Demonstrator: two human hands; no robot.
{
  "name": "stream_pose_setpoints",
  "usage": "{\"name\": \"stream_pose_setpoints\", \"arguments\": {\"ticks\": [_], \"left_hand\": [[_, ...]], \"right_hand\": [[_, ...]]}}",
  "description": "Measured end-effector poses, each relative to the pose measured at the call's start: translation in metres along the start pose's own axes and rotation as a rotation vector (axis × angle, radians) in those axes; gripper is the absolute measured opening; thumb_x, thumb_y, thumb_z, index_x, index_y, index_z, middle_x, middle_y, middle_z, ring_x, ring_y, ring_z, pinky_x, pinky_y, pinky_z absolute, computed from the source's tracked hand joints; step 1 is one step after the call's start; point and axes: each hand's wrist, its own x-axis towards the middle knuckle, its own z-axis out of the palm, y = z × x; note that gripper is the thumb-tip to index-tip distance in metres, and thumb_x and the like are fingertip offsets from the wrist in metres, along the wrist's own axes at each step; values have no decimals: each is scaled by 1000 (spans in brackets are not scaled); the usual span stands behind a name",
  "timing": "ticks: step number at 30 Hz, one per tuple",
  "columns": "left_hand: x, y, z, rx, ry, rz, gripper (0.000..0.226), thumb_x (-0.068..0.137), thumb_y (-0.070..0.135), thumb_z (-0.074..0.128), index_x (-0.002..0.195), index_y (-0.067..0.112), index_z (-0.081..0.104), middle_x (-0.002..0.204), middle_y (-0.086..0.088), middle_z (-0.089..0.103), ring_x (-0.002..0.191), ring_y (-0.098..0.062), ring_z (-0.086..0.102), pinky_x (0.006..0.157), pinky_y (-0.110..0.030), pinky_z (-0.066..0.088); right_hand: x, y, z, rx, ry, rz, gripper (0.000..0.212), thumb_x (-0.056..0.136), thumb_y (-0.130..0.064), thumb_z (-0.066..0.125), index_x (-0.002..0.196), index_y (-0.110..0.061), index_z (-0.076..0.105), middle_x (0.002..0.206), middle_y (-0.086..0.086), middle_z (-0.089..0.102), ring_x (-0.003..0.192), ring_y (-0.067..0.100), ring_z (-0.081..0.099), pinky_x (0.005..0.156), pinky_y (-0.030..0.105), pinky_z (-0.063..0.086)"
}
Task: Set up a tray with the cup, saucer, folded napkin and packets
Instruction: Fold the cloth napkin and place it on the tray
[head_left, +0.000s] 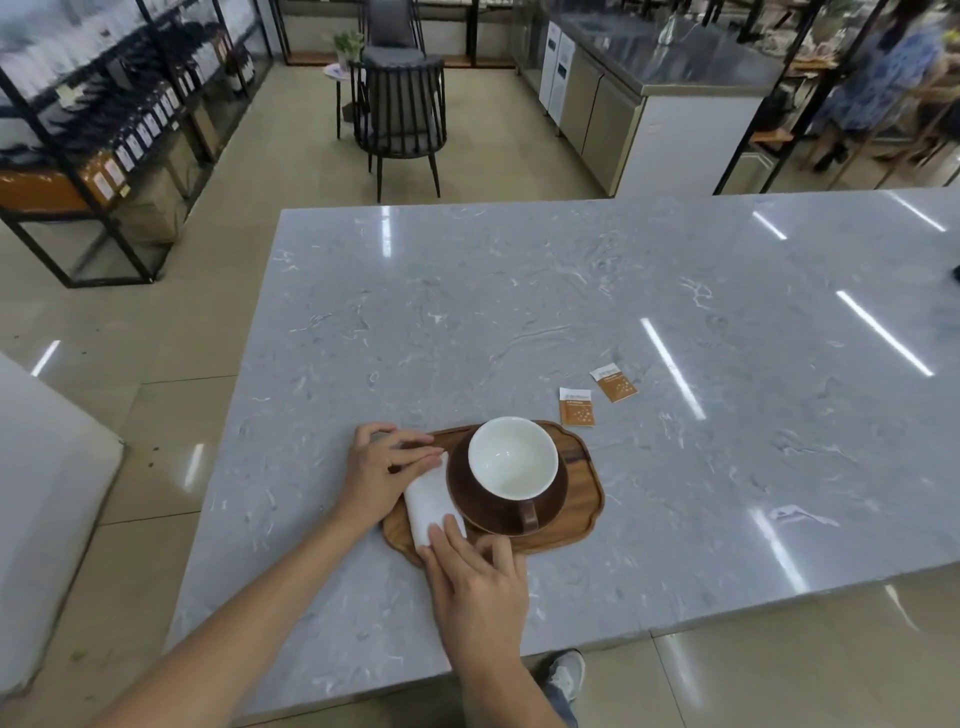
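Note:
A wooden tray (582, 488) lies near the table's front left. On it stands a brown cup (511, 465) with a white inside, on a brown saucer (460, 491). A folded white napkin (428, 499) lies on the tray's left part, beside the saucer. My left hand (387, 470) rests on the napkin's far end, fingers flat. My right hand (478, 582) presses its near end with the fingertips. Two brown and white packets (576, 408) (614, 383) lie on the table beyond the tray, to the right.
The grey marble table (519, 312) stretches far and right. A dark chair (400, 111) stands past its far edge, shelving with bags at the left, a steel counter (670, 67) at the back right. A person stands far right.

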Motion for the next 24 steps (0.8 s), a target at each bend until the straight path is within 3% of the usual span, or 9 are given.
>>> {"name": "stream_pose_setpoints", "arguments": {"ticks": [4, 8, 12, 16, 18, 21, 24], "left_hand": [[-1, 5, 1, 25, 5, -30, 19, 84, 37, 72, 102, 36, 80, 111, 25, 69, 114, -17, 39, 101, -16, 31], [-3, 14, 0, 51, 4, -61, 17, 87, 34, 72, 103, 35, 80, 112, 28, 67, 113, -15, 39, 99, -9, 29], [-2, 28, 0, 14, -19, -160, 19, 92, 36, 68, 108, 34, 78, 116, 34, 61, 119, -14, 37, 100, -17, 31], [4, 50, -4, -3, 55, -153, 22, 94, 29, 69, 114, 24, 78, 120, 14, 70, 122, -16, 46, 106, -29, 40], [14, 61, -8, -36, 78, -156, 21, 96, 28, 67, 114, 25, 77, 119, 13, 72, 120, -11, 51, 102, -30, 45], [34, 76, -12, -110, 44, -190, 20, 98, 28, 63, 114, 29, 75, 116, 16, 71, 109, 3, 60, 88, -16, 47], [59, 90, -5, -114, -9, -234, 21, 99, 26, 62, 116, 26, 74, 113, 15, 72, 105, 1, 63, 85, -13, 44]], "right_hand": [[5, 1, -3, 7, -63, -15, 20, 96, -46, 67, 107, -32, 76, 116, -19, 76, 75, 14, 54, 61, 30, 49], [6, 4, -12, 68, -140, -31, 23, 93, -39, 72, 113, -29, 76, 120, -12, 76, 81, 13, 56, 68, 26, 55], [7, 7, -42, 244, -181, -29, 34, 94, -40, 69, 127, -33, 69, 128, -14, 72, 98, 8, 61, 77, 18, 57], [30, 23, -84, 374, -83, -16, 33, 96, -35, 64, 128, -33, 67, 109, -23, 70, 100, 4, 59, 85, 11, 49], [51, 39, -103, 401, -62, 40, 31, 96, -35, 61, 126, -34, 68, 103, -23, 70, 101, 4, 59, 80, 13, 49], [87, 76, -117, 421, -90, 182, 27, 98, -29, 61, 120, -43, 66, 96, -26, 69, 98, 4, 60, 74, 13, 49], [123, 123, -114, 418, -128, 349, 16, 101, -25, 59, 109, -35, 69, 88, -16, 73, 87, 6, 66, 73, 33, 58]]}}
